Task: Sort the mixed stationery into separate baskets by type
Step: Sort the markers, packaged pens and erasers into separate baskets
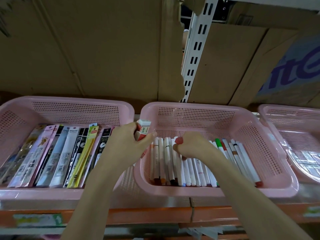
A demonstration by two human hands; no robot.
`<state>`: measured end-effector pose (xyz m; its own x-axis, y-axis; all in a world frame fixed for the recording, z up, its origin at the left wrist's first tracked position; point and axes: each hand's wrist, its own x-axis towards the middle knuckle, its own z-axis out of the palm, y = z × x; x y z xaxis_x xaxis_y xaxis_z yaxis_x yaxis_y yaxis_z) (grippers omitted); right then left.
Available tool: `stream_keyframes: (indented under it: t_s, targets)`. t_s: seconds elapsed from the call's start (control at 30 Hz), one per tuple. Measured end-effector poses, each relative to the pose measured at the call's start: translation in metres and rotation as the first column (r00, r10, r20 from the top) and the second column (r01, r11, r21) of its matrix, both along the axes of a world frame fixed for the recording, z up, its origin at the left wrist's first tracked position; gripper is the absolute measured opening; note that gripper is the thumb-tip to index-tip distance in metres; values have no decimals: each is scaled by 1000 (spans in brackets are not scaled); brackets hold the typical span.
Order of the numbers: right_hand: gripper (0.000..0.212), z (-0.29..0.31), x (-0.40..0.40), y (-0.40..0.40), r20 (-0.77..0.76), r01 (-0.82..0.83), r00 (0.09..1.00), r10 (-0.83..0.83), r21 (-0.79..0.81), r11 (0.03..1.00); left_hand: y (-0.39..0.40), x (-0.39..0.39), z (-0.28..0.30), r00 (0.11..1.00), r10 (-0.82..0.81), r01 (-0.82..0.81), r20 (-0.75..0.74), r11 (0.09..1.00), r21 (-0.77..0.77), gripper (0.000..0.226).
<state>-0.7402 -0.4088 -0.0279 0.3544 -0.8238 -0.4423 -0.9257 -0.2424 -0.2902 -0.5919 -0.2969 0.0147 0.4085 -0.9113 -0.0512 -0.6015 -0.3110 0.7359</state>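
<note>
Three pink mesh baskets stand in a row on a shelf. The left basket (74, 103) holds several flat packets of pencils and refills (57, 156). The middle basket (223, 191) holds several white markers (195, 172) lying side by side. My left hand (128, 141) is shut on erasers in red-and-white sleeves (143, 129), held over the gap between the left and middle baskets. My right hand (192, 146) is inside the middle basket above the markers, fingers curled around a small pink-red piece (178, 140).
A right basket (277, 110) at the frame edge holds flat packs under clear wrap. Cardboard boxes (103, 49) and a white slotted shelf upright (195, 49) stand behind the baskets. The orange shelf edge (155, 215) with labels runs along the front.
</note>
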Motion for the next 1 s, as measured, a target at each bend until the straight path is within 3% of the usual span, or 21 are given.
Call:
stream_keyframes:
  t_s: [0.17, 0.43, 0.57, 0.7, 0.8, 0.9, 1.0]
  targets:
    - [30, 3, 12, 5, -5, 28, 1000, -29, -48, 998, 2, 3, -2, 1000, -12, 12, 7, 1000, 4, 30]
    - [28, 5, 24, 23, -74, -162, 984, 164, 33, 986, 4, -6, 1, 996, -20, 20, 91, 1000, -2, 36]
    - [47, 21, -19, 24, 203, -13, 979, 14, -6, 1000, -6, -24, 1, 994, -24, 23, 110, 1000, 4, 31]
    - [25, 32, -79, 12, 505, 261, 837, -209, -33, 965, -24, -62, -3, 998, -36, 37, 60, 999, -15, 26]
    - [14, 35, -137, -5, 639, 346, 747, -183, -139, 928, -43, -103, -6, 998, -63, 65, 31, 996, -61, 23]
    - [24, 38, -203, -26, 727, 371, 670, -150, -152, 916, -62, -161, -5, 993, -106, 101, -41, 987, -122, 48]
    - [16, 32, -267, -51, 750, 382, 641, -162, -129, 915, -86, -226, -2, 981, -174, 158, -81, 971, -177, 35]
